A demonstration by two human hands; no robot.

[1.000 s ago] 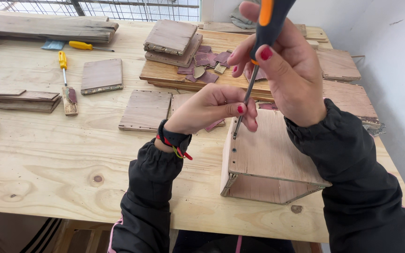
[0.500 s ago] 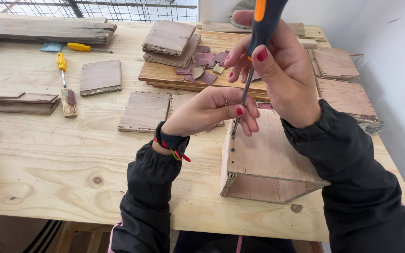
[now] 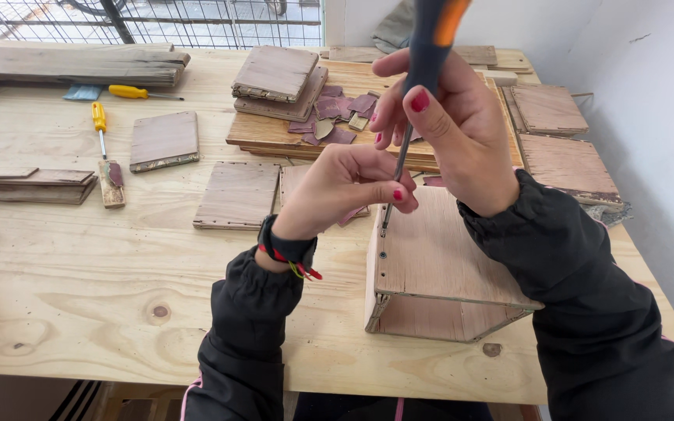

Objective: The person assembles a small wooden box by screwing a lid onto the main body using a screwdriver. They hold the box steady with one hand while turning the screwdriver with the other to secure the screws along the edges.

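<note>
Barely shifted since earlier | right hand clamped on screwdriver, frame centre | left hand fingers pinch shaft, steadying tip on wooden box

This is a small woodworking shop — a raw plywood tabletop strewn with cut wooden panels, weathered planks, scraps of sandpaper and yellow-handled screwdrivers. A half-built plywood box stands on it — beyond, a wire fence lets in daylight.
</note>
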